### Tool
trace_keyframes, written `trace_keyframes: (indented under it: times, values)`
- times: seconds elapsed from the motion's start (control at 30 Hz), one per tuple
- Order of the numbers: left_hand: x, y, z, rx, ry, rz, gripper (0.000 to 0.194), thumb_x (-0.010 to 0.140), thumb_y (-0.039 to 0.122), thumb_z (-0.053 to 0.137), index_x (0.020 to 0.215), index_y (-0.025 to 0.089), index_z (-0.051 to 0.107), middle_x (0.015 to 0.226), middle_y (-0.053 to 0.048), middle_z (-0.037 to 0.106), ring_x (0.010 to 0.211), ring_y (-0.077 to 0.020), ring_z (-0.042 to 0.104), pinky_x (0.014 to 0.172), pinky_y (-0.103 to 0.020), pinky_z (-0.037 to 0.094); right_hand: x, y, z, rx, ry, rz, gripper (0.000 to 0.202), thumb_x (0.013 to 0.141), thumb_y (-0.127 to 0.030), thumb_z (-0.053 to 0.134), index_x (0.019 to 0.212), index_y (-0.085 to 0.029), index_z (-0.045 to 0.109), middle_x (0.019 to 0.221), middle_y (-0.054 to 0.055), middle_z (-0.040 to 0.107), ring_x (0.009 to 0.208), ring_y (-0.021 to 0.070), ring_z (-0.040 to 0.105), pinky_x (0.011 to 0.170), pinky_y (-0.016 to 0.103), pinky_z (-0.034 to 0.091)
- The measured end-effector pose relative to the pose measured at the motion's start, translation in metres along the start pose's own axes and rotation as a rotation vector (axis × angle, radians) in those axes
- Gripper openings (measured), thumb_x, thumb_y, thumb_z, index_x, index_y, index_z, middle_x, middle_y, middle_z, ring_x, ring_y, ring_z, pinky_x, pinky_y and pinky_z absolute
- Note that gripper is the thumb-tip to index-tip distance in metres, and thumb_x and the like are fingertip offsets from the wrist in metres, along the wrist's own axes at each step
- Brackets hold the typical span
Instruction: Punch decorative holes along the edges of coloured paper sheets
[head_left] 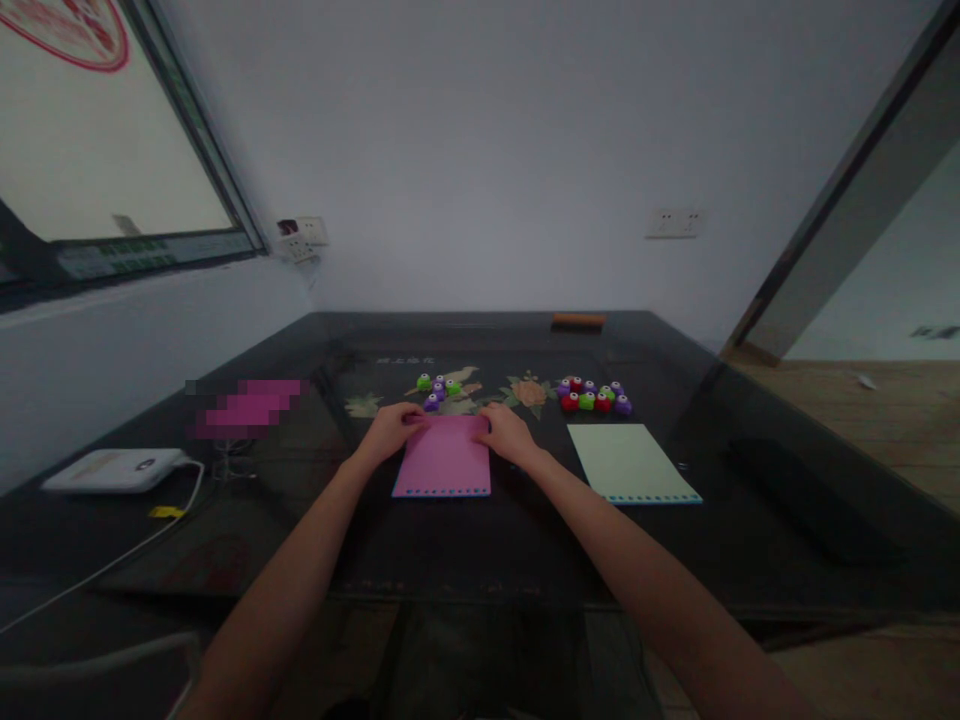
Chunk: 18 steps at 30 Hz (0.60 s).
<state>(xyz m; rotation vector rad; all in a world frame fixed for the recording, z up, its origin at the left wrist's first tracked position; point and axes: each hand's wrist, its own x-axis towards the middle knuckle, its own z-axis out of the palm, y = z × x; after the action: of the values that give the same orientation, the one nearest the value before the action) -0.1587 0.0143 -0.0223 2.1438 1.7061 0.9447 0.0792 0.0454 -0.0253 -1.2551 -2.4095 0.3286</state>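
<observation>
Pink sheet between two hands

We have our left hand (pixel 391 430) and right hand (pixel 508 435) at the far corners of a pink sheet (pixel 444 457). Small eyed figures (pixel 439 390) sit beyond; right, a pale green sheet (pixel 630 462).

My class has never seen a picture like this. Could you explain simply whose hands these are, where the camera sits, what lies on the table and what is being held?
There is no robot here: these are a person's two bare hands. The single picture comes from a camera worn on that person's head, looking forward and down.

On the dark table lie a pink sheet and, to its right, a pale sheet. Beyond them are two groups of small toys with eyes. A white box with a cable lies at the left.

The left hand and right hand touch the pink sheet's far corners; how firm each grip is, I cannot tell.
</observation>
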Motion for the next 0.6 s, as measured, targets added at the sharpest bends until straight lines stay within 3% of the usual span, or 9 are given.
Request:
trace_keyframes:
  times: [0.17,0.27,0.43,0.6]
  values:
    - [0.002,-0.001,-0.006,-0.035,0.001,-0.054,0.027,0.071,0.039,0.056,0.079,0.015,0.067,0.070,-0.004,0.065,0.065,-0.0166,0.055,0.060,-0.027,0.039,0.007,0.007,0.003,0.182,0.035,0.026,0.021,0.065,-0.025,0.069,0.082,-0.014,0.062,0.090,0.007,0.060,0.089,0.0190,0.053,0.079,0.032,0.040]
    - [0.003,0.000,-0.009,-0.118,0.011,-0.096,0.028,0.071,0.040,0.056,0.077,0.015,0.067,0.070,-0.003,0.064,0.065,-0.0166,0.056,0.059,-0.026,0.039,0.010,0.010,0.002,0.476,0.023,0.021,0.025,0.064,-0.023,0.070,0.085,-0.012,0.062,0.090,0.007,0.062,0.084,0.0174,0.056,0.078,0.032,0.043]
    - [0.002,0.001,-0.011,-0.261,0.015,-0.174,0.031,0.068,0.042,0.059,0.079,0.013,0.065,0.068,-0.003,0.063,0.062,-0.0159,0.055,0.055,-0.025,0.038,0.006,0.009,-0.004,1.010,-0.195,0.049,0.031,0.071,-0.023,0.064,0.100,-0.013,0.060,0.099,0.008,0.065,0.081,0.0162,0.061,0.074,0.032,0.048]
    - [0.000,0.004,-0.009,-0.373,0.069,-0.205,0.034,0.068,0.045,0.059,0.083,0.013,0.064,0.071,-0.004,0.063,0.064,-0.0165,0.056,0.055,-0.025,0.040,-0.004,-0.001,-0.012,0.990,-0.355,0.141,0.031,0.069,-0.029,0.067,0.094,-0.012,0.064,0.093,0.010,0.067,0.076,0.0177,0.062,0.070,0.033,0.050]
